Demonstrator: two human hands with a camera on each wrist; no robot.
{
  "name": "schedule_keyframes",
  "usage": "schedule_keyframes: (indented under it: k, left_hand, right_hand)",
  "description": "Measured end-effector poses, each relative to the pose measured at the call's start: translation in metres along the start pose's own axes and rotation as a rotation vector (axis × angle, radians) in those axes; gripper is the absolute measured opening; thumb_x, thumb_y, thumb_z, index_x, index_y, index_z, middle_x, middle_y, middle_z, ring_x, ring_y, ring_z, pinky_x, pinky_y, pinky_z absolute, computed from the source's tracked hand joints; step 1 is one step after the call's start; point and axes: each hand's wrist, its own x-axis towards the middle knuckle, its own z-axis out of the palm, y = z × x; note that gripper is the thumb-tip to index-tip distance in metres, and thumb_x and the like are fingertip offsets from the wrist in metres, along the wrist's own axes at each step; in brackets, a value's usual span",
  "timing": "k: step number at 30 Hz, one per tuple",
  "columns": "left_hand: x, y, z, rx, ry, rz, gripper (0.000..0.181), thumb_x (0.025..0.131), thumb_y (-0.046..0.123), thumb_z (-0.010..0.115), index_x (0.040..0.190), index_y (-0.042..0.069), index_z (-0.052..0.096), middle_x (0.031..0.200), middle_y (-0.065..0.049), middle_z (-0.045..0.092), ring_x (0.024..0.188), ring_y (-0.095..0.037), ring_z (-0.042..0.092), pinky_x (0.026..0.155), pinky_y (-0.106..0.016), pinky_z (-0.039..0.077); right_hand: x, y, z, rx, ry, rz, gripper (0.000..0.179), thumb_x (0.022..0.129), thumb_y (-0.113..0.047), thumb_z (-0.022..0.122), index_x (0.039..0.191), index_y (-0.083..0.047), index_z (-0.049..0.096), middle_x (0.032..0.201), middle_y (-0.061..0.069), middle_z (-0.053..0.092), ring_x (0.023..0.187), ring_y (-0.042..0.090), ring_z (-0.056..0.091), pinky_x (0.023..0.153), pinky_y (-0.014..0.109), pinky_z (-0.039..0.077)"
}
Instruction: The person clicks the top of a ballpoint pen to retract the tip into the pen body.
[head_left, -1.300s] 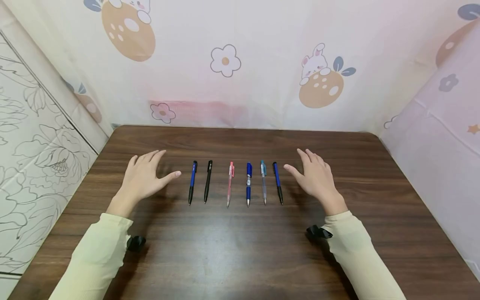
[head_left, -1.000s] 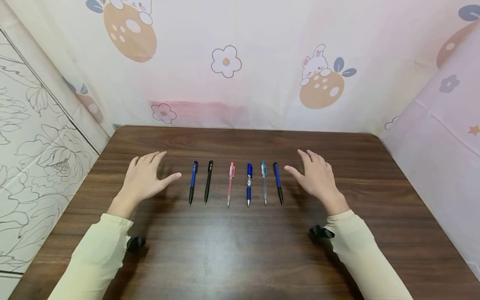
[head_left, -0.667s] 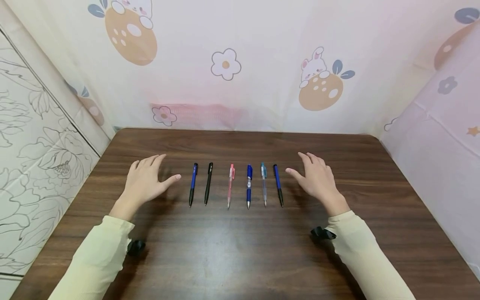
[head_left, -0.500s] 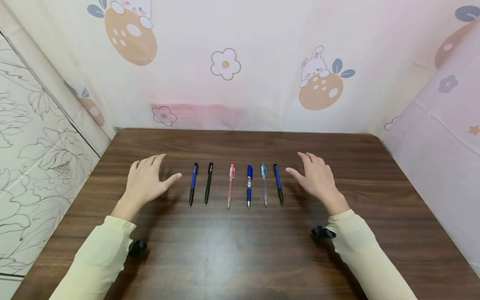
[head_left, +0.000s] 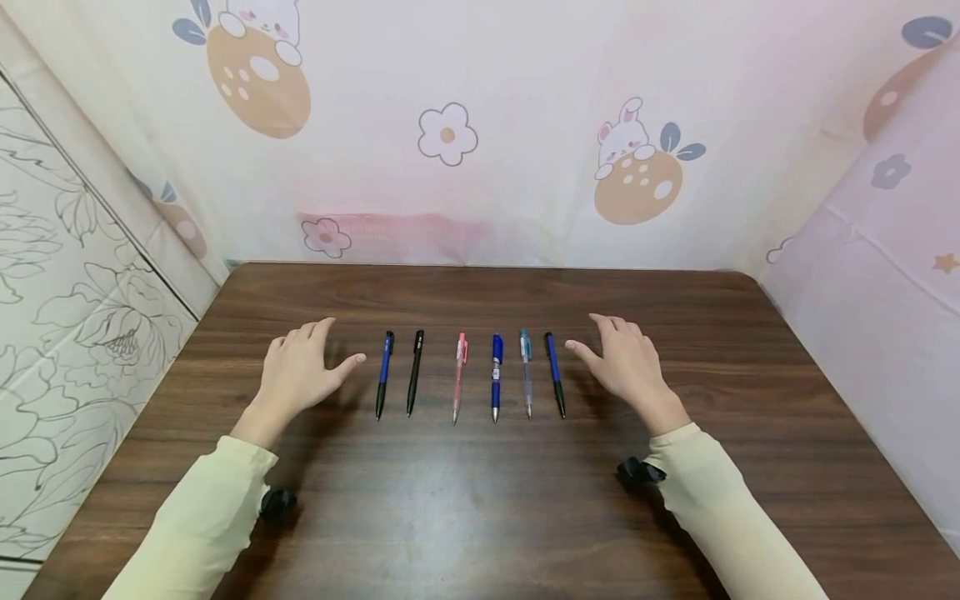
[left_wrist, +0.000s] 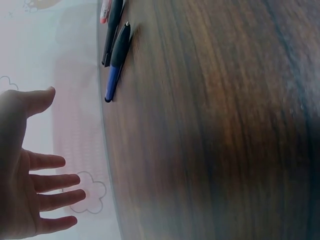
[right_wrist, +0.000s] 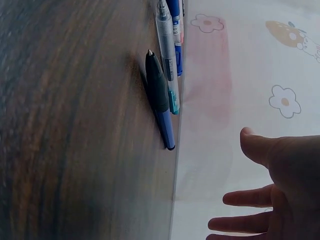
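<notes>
Several pens lie in a row on the brown table, tips toward the person. From the left come a blue-and-black pen (head_left: 385,375), a black pen (head_left: 415,372), a pink pen (head_left: 460,377), a blue pen with a clear middle (head_left: 496,377), a clear pen with a teal top (head_left: 527,372) and another blue-and-black pen (head_left: 555,375). My left hand (head_left: 302,367) is spread to the left of the row, thumb toward the nearest pen without touching it. On the right side, my right hand (head_left: 624,362) is likewise spread, apart from the last pen. Both hands hold nothing.
The dark wood table (head_left: 450,517) spans the view. Behind it hangs a pale curtain (head_left: 525,167) with rabbits and flowers. A white panel with flower line drawings (head_left: 82,333) stands at the left. Black bands (head_left: 277,504) show at both wrists.
The head view has tilted slightly, so the table and pens sit a little lower in it. Both hands stay spread beside the row, and the pens keep their arrangement.
</notes>
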Motion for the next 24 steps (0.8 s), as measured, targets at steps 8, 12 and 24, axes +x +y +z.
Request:
schedule_keyframes:
  k: [8,12,24]
  left_hand:
    - [-0.0001,0.003,0.0017,-0.038,-0.031,-0.01,0.075,0.092,0.054,0.053,0.141,0.0,0.039,0.137,-0.028,0.05,0.123,-0.048,0.048,0.101,-0.062,0.039]
    - [0.0008,0.0055,0.0032,-0.076,-0.033,-0.036,0.07,0.095,0.049,0.051,0.141,-0.002,0.038,0.138,-0.029,0.049,0.124,-0.048,0.048,0.102,-0.062,0.04]
    - [0.0026,0.0098,0.0102,-0.188,-0.104,-0.079,0.06,0.097,0.039,0.052,0.142,0.0,0.039,0.143,-0.026,0.045,0.13,-0.045,0.045,0.1,-0.062,0.043]
  right_hand:
    - [0.0003,-0.0013,0.0003,0.0,-0.051,0.02,0.069,0.096,-0.053,0.048,0.144,-0.004,0.038,0.136,0.029,0.052,0.119,0.046,0.053,0.085,0.058,0.051]
    - [-0.0001,-0.0023,-0.0005,0.005,-0.057,0.016,0.068,0.096,-0.053,0.047,0.141,-0.002,0.042,0.135,0.029,0.053,0.119,0.045,0.054,0.084,0.057,0.052]
    - [-0.0001,-0.0032,-0.0005,0.042,-0.027,0.01,0.064,0.097,-0.051,0.047,0.133,0.001,0.051,0.13,0.027,0.057,0.118,0.044,0.055,0.086,0.057,0.052]
